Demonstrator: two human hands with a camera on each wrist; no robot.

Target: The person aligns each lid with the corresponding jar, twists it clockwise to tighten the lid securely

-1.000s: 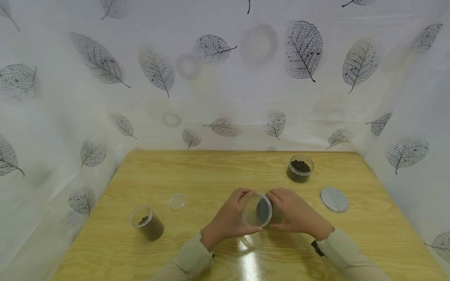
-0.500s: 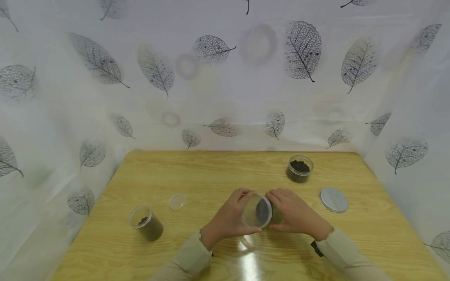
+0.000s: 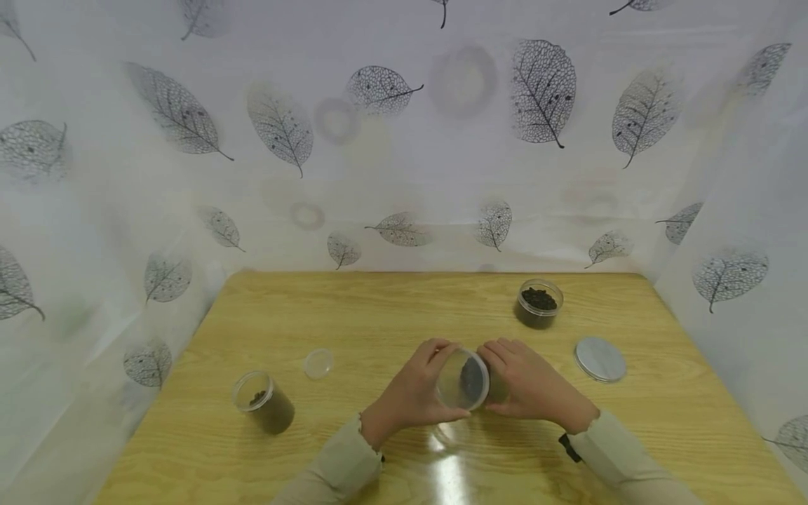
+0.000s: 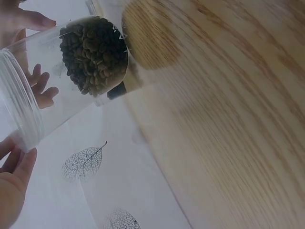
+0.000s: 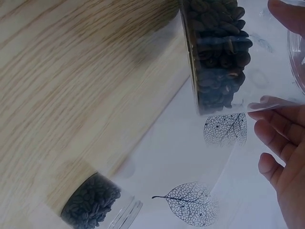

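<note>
A clear cylindrical jar (image 3: 463, 382) is held tilted over the table between both hands. Dark beans, resembling coffee beans, lie heaped at its base end (image 4: 95, 55). My left hand (image 3: 413, 389) grips the jar's ridged rim end, thumb below and fingers above. My right hand (image 3: 533, 386) holds the jar from the right side; the right wrist view shows its thumb and fingers (image 5: 281, 129) around the clear wall. Whether a lid sits on the ridged end I cannot tell.
A taller jar of beans (image 3: 273, 407) stands at the left, a clear small disc (image 3: 318, 362) beyond it. A shorter open jar of beans (image 3: 536, 308) is at the back right. Closer in lies a silver lid (image 3: 600, 359). A leaf-printed curtain (image 3: 404, 168) hangs behind the wooden table (image 3: 379, 301).
</note>
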